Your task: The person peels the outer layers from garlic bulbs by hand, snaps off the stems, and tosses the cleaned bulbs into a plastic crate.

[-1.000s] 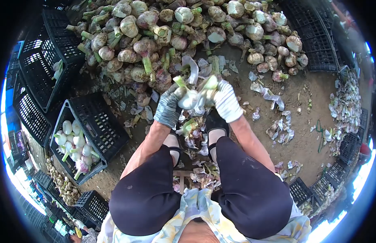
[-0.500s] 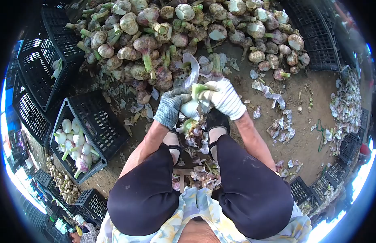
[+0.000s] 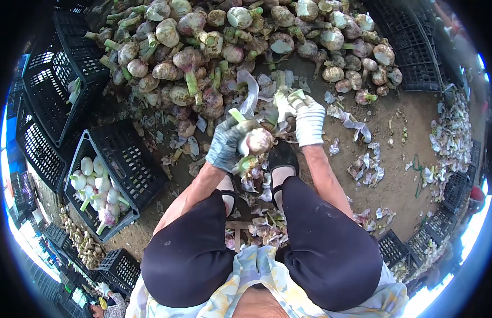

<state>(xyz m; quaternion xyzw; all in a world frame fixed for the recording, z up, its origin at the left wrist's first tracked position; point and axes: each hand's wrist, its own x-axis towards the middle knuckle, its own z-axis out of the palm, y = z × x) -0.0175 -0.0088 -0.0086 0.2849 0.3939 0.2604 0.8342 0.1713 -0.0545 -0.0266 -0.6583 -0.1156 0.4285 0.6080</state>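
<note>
My left hand (image 3: 224,143), in a grey-blue glove, is closed around a garlic bulb (image 3: 260,140) whose green stem points up and left. To its right, my right hand (image 3: 309,122), in a white striped glove, pinches a pale strip of garlic skin (image 3: 283,107). The two hands are apart, above the ground between my feet. Loose husks (image 3: 249,180) lie below them, and a long curled peel (image 3: 250,93) lies just beyond my left hand. A large pile of unpeeled garlic (image 3: 189,59) spreads ahead.
On the left stands a tilted black crate (image 3: 140,168) holding peeled white garlic (image 3: 102,184). More black crates (image 3: 47,87) are stacked behind it, and another crate (image 3: 407,45) is at the upper right. Scattered skins (image 3: 369,168) lie on the dirt floor. A person (image 3: 116,305) is at the lower left.
My hands have moved apart. The right has drawn a strip of skin up and to the right, while the left keeps the bulb, which now shows its rounded end.
</note>
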